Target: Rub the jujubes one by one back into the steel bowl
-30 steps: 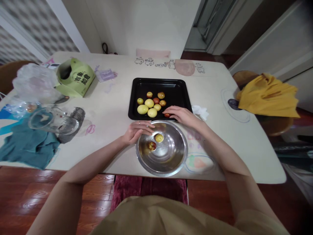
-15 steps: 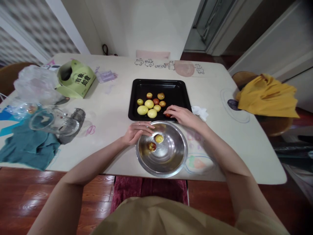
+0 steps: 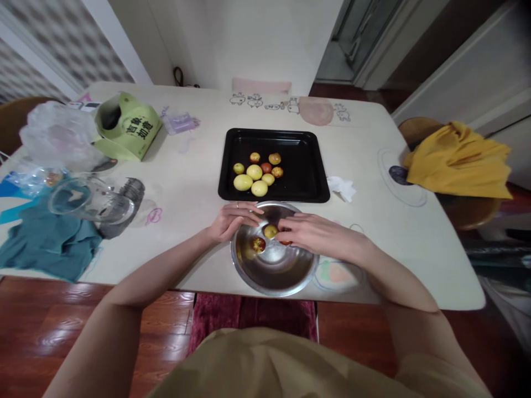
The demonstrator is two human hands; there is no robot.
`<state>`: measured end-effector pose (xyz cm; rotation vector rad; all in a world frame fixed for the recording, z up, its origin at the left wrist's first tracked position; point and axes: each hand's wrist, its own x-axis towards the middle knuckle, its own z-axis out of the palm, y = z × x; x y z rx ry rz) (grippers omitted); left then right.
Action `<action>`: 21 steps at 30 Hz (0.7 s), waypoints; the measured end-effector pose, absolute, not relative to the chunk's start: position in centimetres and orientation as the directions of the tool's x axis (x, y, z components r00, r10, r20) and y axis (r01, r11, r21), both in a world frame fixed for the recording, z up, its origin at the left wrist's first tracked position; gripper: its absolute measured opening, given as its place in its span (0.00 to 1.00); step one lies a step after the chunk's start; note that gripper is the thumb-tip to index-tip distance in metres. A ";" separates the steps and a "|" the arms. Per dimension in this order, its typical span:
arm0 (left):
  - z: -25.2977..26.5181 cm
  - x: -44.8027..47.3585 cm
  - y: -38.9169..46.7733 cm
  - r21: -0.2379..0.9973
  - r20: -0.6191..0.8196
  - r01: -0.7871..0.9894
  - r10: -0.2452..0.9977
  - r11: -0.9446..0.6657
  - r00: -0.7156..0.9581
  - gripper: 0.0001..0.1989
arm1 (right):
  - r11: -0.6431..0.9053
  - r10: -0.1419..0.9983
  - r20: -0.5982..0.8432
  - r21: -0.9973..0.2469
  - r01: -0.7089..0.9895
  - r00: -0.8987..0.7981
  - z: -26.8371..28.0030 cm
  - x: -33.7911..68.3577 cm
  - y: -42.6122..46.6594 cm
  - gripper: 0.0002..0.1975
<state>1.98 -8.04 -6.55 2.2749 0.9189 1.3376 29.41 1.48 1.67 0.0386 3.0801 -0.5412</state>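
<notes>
Inside the bowl (image 3: 276, 276), the right hand (image 3: 307, 232) grips a red fruit (image 3: 285, 242), mostly hidden by the fingers, near a yellow fruit (image 3: 271, 231) and a mottled fruit (image 3: 259, 245). The left hand (image 3: 234, 221), loosely open, lies over the bowl's left rim. Just beyond the bowl, a black tray (image 3: 305, 177) holds more fruit (image 3: 254, 172)

Dim, soft indoor light leaves glare on the bowl (image 3: 296, 273) and floor (image 3: 58, 331).
</notes>
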 end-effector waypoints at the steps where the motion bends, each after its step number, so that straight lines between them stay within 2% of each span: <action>1: -6.6 2.0 -8.0 0.584 0.637 0.367 0.689 -0.724 0.347 0.32 | 0.946 0.010 -0.044 -0.322 0.024 -0.999 1.4 29.3 1.5 0.13; 8: -6.6 2.0 -8.0 0.590 0.647 0.341 0.681 -0.732 0.342 0.29 | 0.948 0.002 -0.065 -0.316 0.023 -0.998 0.3 28.7 1.5 0.13; 17: -6.8 2.0 -8.0 0.632 0.608 0.356 0.725 -0.689 0.323 0.32 | 0.941 -0.004 -0.099 -0.338 0.030 -0.995 1.0 28.8 1.9 0.11; 21: -6.8 2.0 -8.0 0.618 0.621 0.357 0.713 -0.701 0.326 0.32 | 0.915 0.012 -0.068 -0.401 0.039 -0.998 2.1 29.0 2.2 0.11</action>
